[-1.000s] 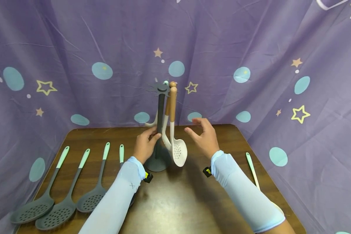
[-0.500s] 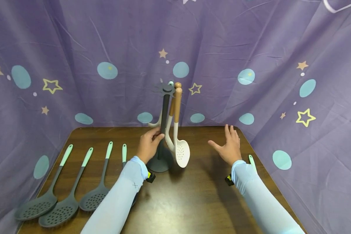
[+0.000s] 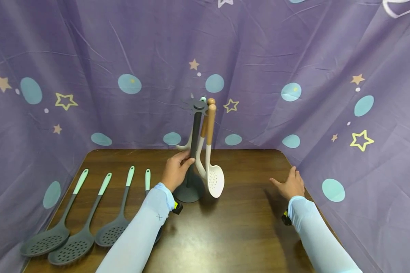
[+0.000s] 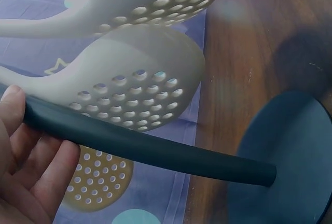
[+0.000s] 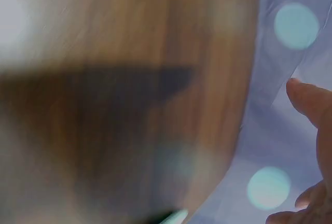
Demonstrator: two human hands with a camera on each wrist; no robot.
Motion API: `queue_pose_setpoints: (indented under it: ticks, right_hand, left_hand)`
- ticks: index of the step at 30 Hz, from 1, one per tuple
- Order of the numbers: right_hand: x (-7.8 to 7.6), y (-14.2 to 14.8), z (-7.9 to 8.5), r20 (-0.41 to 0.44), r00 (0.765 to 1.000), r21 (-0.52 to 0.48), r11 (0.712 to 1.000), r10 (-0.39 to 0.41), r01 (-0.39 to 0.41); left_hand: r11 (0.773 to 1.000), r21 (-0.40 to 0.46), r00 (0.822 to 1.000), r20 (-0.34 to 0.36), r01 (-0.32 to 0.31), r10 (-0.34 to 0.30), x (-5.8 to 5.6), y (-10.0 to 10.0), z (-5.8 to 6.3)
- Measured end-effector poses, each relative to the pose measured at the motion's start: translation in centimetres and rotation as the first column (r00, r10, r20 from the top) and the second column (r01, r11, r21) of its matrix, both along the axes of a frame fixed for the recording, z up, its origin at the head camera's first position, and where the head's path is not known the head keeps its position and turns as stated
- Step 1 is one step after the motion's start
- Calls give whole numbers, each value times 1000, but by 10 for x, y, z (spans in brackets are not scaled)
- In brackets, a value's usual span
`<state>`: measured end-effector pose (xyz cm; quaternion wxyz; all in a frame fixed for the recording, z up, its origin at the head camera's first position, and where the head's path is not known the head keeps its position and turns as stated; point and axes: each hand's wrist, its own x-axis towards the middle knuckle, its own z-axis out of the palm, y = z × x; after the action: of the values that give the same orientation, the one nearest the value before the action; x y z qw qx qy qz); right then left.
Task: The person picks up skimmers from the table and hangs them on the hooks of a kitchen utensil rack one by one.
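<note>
Dark grey plastic-looking, the single stand [image 3: 196, 136] sits near the far middle of the table [image 3: 239, 223]. I count three spoons hanging about it: a front spoon [image 3: 216, 181] and a second spoon [image 3: 198, 156] just behind, both white with wooden handles, and a third spoon [image 3: 203, 99] mostly hidden, its mint tip showing. From the left wrist I see three slotted heads [image 4: 145, 47], two white and one tan. Four grey spoons [image 3: 87, 227] lie at eight o'clock from the stand.

The stand's long axis runs upright, its top leaning slightly past twelve o'clock in my head view. The front spoon hangs lengthwise beside it, handle towards twelve, bowl towards six. The grey spoons point their handles between twelve and one.

The left hand [image 3: 176, 170] holds the stand's pole between thumb and fingers. The right hand [image 3: 290, 185] is wide, thumb well away from the fingers, at three o'clock near the table's right edge.

The left sleeve [image 3: 136, 235] blocks part of the fourth grey spoon, and a purple curtain [image 3: 256, 76] hangs behind at twelve.
</note>
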<state>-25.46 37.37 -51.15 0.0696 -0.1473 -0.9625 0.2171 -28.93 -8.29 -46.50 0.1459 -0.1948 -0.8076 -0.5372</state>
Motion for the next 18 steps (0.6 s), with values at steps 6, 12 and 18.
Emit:
queue_pose_setpoints:
  ticks: [6,12,18]
  right_hand:
    - [12,36,-8,122,989,-3,997,-79,80]
    - [20,55,-22,215,971,22,994,-106,104]
    - [25,72,-36,261,954,80,988,-148,132]
  left_hand:
    - [1000,-24,1000,-4,5,-5,-2,0,2]
    - [1000,-30,1000,12,-1,1,-1,-2,2]
    - [1000,-21,1000,15,5,-5,0,-1,0]
